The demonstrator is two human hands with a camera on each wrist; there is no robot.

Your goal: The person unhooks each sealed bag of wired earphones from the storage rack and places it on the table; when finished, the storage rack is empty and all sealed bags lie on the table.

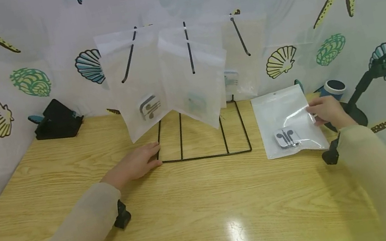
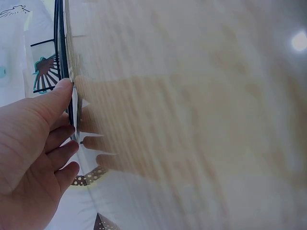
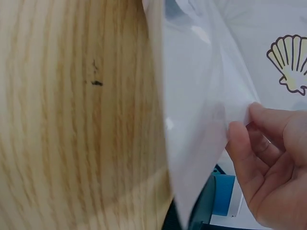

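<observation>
My right hand [image 1: 328, 110] pinches the right edge of a clear zip bag [image 1: 280, 107] between thumb and fingers. Low in this bag is a small case of earphones [image 1: 286, 137]. The right wrist view shows the bag's film [image 3: 192, 110] standing up from the wood by the pinching fingertips [image 3: 237, 132]. At the front left corner of a black wire display rack [image 1: 205, 156], my left hand [image 1: 134, 163] rests with its fingers touching the wire. The left wrist view has the thumb [image 2: 61, 91] against the dark wire.
Clear bags [image 1: 141, 91] with small packs hang on the rack's three hooks. A black stand [image 1: 57, 120] is at the back left. Beyond my right hand are a blue-and-white container [image 1: 333, 88] and a dark stand with an arm [image 1: 361, 86]. A patterned sheet [image 1: 56, 24] hangs behind the table [image 1: 194, 215].
</observation>
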